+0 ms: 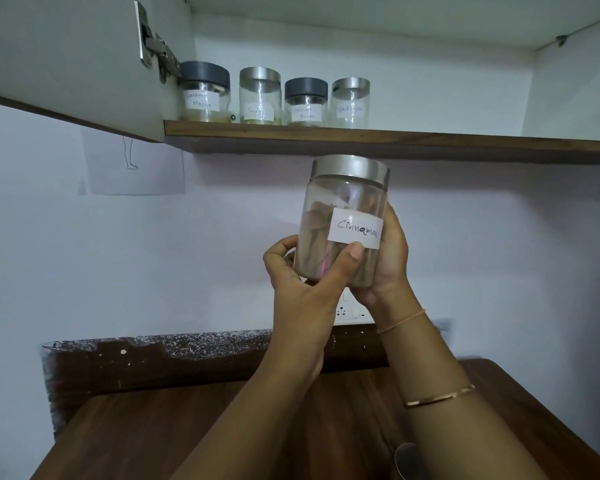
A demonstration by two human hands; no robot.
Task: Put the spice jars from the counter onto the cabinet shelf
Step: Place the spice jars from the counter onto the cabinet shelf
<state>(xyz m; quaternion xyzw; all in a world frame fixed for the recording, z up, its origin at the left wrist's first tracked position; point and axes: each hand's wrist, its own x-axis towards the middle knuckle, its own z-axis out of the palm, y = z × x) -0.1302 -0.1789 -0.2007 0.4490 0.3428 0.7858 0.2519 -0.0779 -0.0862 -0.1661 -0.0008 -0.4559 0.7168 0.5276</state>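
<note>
The clear glass jar with a silver metal lid and "Cinnamon" label (340, 195) is in the air just below the wooden cabinet shelf (430, 142), above the brown wooden surface (146, 427). Its long axis is near vertical, lid up. The left hand (302, 289) and right hand (388, 261) curl their fingers (281, 247) round its lower half.

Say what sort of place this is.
Probably a home kitchen: four labelled spice jars stand on a cabinet shelf, a wooden counter lies below, and the left hand and right hand hold a cinnamon jar.
</note>
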